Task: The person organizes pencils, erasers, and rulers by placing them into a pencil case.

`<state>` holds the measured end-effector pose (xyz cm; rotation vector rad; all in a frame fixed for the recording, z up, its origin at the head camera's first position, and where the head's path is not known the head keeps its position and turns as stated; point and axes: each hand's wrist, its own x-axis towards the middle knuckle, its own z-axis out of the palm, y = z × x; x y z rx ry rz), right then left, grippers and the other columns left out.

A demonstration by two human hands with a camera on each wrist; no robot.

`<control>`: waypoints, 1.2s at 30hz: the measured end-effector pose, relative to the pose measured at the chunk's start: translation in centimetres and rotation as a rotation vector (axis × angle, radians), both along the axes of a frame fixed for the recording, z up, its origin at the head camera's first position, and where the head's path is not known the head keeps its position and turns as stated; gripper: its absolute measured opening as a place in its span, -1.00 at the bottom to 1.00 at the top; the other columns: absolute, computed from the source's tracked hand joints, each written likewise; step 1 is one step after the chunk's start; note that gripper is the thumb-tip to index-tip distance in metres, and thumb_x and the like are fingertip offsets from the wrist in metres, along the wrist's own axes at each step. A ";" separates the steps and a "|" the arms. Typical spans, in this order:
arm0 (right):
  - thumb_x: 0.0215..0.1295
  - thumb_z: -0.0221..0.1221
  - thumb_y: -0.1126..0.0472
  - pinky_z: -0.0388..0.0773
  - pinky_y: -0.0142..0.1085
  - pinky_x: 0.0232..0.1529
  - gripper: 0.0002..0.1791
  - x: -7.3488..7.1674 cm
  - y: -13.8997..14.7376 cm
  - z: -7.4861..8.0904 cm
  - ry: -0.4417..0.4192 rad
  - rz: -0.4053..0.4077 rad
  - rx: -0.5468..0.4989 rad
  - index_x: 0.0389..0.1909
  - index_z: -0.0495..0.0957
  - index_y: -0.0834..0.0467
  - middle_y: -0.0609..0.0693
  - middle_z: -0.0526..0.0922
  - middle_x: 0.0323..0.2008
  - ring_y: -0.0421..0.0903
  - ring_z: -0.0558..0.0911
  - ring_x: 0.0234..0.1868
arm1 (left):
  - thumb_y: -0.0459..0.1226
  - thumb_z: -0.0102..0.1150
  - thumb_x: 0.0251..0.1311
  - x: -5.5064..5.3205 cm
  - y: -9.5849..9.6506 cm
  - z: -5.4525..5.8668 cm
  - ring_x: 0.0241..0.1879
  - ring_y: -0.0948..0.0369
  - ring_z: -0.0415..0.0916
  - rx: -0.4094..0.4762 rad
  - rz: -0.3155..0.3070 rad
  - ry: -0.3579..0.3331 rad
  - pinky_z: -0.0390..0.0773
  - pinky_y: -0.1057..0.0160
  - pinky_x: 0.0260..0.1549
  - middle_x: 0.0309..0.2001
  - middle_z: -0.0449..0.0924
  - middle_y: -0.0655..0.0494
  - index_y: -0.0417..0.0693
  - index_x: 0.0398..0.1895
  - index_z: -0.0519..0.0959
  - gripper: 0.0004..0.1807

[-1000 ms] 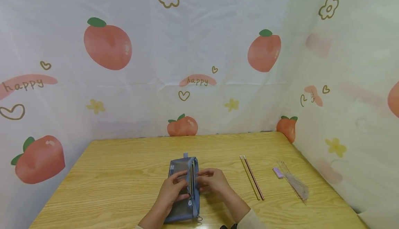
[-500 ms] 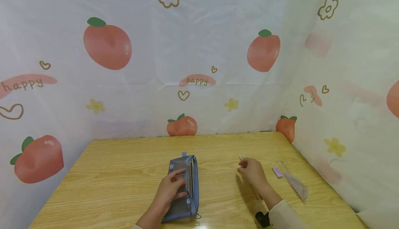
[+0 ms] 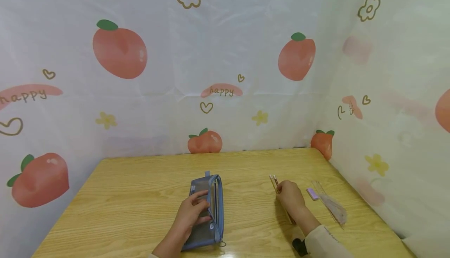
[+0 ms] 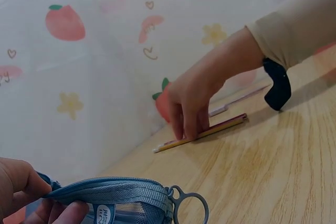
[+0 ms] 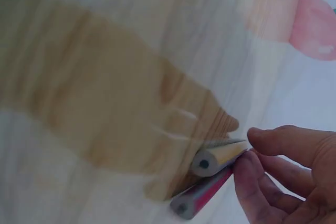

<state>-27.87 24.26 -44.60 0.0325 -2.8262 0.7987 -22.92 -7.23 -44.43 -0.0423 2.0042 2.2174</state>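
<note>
A blue mesh pencil case (image 3: 200,236) lies on the table with its zip side open and thin sticks inside. My left hand (image 3: 190,213) rests over the case; in the left wrist view, its fingers (image 4: 32,184) pinch the opening's edge near the zip. To the right, my right hand (image 3: 291,197) bends down over two pencils, thumb and fingertips pinching them. One pencil is yellow (image 5: 226,153), the other dark red (image 5: 212,190). They lie side by side, white-tipped ends pointing away, low over the tabletop.
Right of the pencils lie a purple eraser (image 3: 312,194) and a clear ruler-like piece with a greyish translucent wrapper (image 3: 335,209). A metal ring (image 4: 191,208) hangs from the case's zip. Patterned white sheeting (image 3: 225,125) walls the wooden table (image 3: 133,199) at back and right.
My right hand has left the pencil case, moved right to the pencils and taken hold of them, shifting them slightly. The left hand has stayed at the case.
</note>
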 end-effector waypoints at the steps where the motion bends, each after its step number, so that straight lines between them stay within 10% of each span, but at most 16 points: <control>1: -0.11 0.19 0.49 0.59 -0.14 -0.42 -0.80 0.0 -0.1 0.0 0.002 0.006 0.000 -0.36 0.60 0.36 0.16 0.62 -0.39 0.06 0.59 -0.35 | -0.39 0.03 0.03 0.0 0.0 0.0 -0.23 0.10 0.50 0.000 0.000 0.000 0.62 0.12 -0.40 -0.07 0.45 -0.19 -0.30 0.19 0.28 -0.43; 8: -0.18 0.17 0.51 0.39 -0.32 -0.61 -0.90 -0.3 -0.4 -0.3 -0.006 0.013 -0.002 -0.61 0.53 0.27 0.01 0.49 -0.61 -0.10 0.41 -0.58 | -0.39 0.04 0.02 0.0 0.0 0.1 -0.23 0.11 0.50 -0.003 -0.001 -0.007 0.62 0.13 -0.39 -0.08 0.46 -0.17 -0.30 0.19 0.29 -0.43; 14: -0.17 0.23 0.47 0.57 -0.19 -0.47 -0.78 -0.1 -0.6 -0.3 -0.011 0.012 -0.016 -0.38 0.61 0.35 0.10 0.61 -0.45 -0.01 0.57 -0.41 | -0.39 0.05 0.01 0.0 0.1 0.1 -0.23 0.11 0.50 -0.003 0.001 -0.011 0.62 0.13 -0.39 -0.08 0.46 -0.17 -0.29 0.19 0.30 -0.43; 36: -0.05 0.23 0.42 0.62 -0.26 -0.53 -0.71 0.2 -3.9 0.1 -0.201 0.082 -0.525 -0.23 0.55 0.42 0.10 0.59 -0.43 -0.04 0.60 -0.51 | -0.39 0.03 0.01 -0.1 0.1 0.0 -0.24 0.11 0.50 -0.001 0.010 -0.023 0.62 0.12 -0.38 -0.07 0.44 -0.17 -0.28 0.19 0.30 -0.43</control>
